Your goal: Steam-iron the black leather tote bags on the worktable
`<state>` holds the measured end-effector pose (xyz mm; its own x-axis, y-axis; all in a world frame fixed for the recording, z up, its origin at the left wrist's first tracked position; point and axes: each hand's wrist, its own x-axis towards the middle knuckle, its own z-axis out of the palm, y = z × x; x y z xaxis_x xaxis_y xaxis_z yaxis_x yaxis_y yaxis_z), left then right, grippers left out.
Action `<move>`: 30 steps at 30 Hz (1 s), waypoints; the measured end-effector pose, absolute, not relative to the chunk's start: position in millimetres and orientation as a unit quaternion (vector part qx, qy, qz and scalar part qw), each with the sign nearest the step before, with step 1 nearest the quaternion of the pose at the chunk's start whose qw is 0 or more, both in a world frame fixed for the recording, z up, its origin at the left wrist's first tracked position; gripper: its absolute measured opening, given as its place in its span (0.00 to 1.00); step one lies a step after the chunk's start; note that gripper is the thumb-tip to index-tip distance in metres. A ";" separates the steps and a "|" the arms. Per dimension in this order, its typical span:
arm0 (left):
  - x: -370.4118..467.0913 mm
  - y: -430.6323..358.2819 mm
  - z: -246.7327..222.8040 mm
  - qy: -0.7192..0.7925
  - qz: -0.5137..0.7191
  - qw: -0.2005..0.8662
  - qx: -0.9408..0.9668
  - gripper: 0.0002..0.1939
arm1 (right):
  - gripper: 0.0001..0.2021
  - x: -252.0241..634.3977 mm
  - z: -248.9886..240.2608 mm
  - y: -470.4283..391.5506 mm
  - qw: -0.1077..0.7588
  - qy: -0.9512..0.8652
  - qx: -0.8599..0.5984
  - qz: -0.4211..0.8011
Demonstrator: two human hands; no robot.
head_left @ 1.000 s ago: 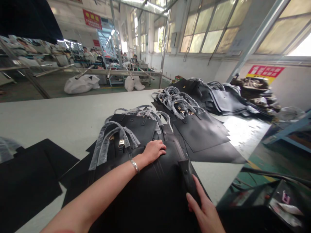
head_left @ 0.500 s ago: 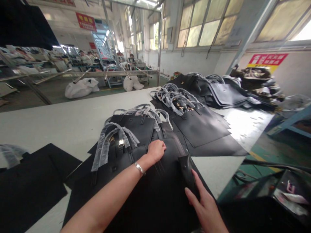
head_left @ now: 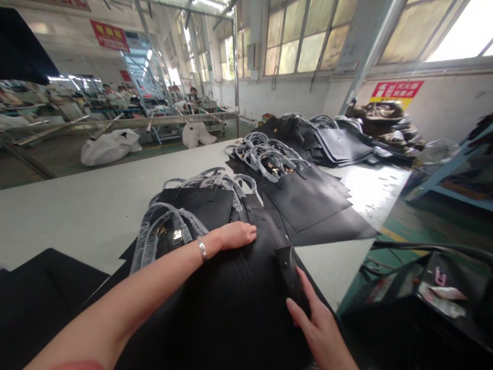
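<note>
A large black leather-like bag panel (head_left: 231, 303) lies in front of me on the pale table. My left hand (head_left: 239, 235), a silver bracelet at its wrist, rests on the panel's upper part with fingers curled; whether they pinch anything is hidden. At the panel's right side my right hand (head_left: 314, 308) grips a folded black flap (head_left: 288, 270) between thumb and fingers. Plastic-wrapped handles (head_left: 148, 231) with gold-coloured buckles (head_left: 177, 235) lie beyond my left forearm.
Stacked black bag pieces (head_left: 308, 198) with wrapped handles cover the table (head_left: 77, 205) further back. Another black piece (head_left: 50, 282) lies at the left. Beyond the right edge stands a dark bin (head_left: 416, 308). Distant people sit among machines.
The view has turned, so the surroundings sit further left. My left forearm lies flatter across the bag, and its hand looks lower and flatter. My right hand still grips the flap.
</note>
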<state>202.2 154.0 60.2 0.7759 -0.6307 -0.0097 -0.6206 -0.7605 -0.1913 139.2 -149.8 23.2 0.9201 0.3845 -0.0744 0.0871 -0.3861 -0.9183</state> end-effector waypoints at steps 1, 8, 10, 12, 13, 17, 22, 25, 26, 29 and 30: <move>205.1 153.6 59.7 0.347 -0.025 0.098 -0.932 0.08 | 0.35 139.1 23.6 -149.5 0.535 -0.143 -0.821 0.138; 212.4 163.2 50.7 0.216 -0.044 -0.067 -0.973 0.08 | 0.35 139.1 20.5 -148.1 0.544 -0.128 -0.819 0.129; 211.4 168.0 52.1 0.190 -0.056 -0.078 -0.977 0.11 | 0.35 140.0 19.6 -148.1 0.544 -0.128 -0.818 0.134; 210.4 171.5 56.4 0.200 -0.049 -0.091 -0.974 0.11 | 0.36 141.2 19.8 -148.4 0.544 -0.127 -0.819 0.132; 210.1 172.3 59.1 0.226 -0.043 -0.092 -0.969 0.09 | 0.36 141.7 20.1 -148.6 0.544 -0.125 -0.820 0.129; 211.3 169.0 66.5 0.375 -0.015 -0.009 -0.927 0.08 | 0.35 142.3 21.0 -148.8 0.550 -0.118 -0.819 0.110; 214.2 162.4 61.6 0.429 -0.026 0.095 -0.898 0.07 | 0.35 140.7 21.5 -147.5 0.547 -0.121 -0.821 0.109; 213.3 164.3 57.5 0.429 -0.064 0.126 -0.892 0.08 | 0.36 140.6 21.8 -147.4 0.541 -0.117 -0.825 0.115; 212.3 165.4 56.3 0.416 -0.077 0.134 -0.896 0.08 | 0.36 140.6 21.7 -147.4 0.540 -0.116 -0.825 0.118; 208.0 165.4 51.6 0.356 -0.104 0.146 -0.917 0.08 | 0.37 140.6 21.0 -146.6 0.542 -0.111 -0.824 0.123; 206.3 163.1 49.6 0.336 -0.109 0.146 -0.924 0.09 | 0.37 140.5 20.8 -146.0 0.543 -0.108 -0.823 0.125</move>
<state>206.3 163.1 49.6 0.7499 -0.6534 0.1036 -0.5898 -0.7312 -0.3428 140.5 -146.0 20.8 0.9454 0.3137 -0.0882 0.0426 -0.3872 -0.9210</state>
